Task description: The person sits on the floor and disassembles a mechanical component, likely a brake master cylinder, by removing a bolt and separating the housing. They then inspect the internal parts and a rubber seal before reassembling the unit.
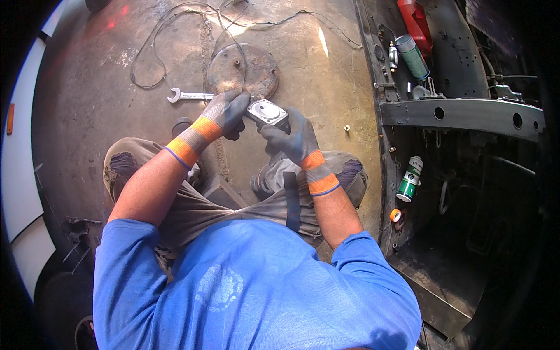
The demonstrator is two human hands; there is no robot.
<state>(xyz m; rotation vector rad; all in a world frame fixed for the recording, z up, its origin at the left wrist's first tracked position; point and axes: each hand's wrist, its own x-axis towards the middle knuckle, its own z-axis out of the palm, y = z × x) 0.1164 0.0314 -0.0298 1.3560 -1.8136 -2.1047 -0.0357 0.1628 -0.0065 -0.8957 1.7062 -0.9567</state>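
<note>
A small boxy device (267, 111) with a silver face, a round disc on it and a dark body is held up in front of my knees. My right hand (296, 137), in a grey glove with an orange cuff, grips its right end. At its left end, the fingers of my gloved left hand (224, 115) are closed against the edge. A thin dark cable (244, 70) runs down to the left fingertips; whether it joins the device is hidden. Beyond my hands lies a rusty round metal plate (262, 70). Left of that plate is an open-end wrench (189, 95).
Loose cable coils (154, 52) lie on the concrete floor. Along the right runs a dark metal frame (466, 114). Around it are a green-and-white spray can (410, 179), an orange tape roll (396, 215), a greenish cylinder (412, 57) and a red container (415, 24). White panels (23, 146) stand at left.
</note>
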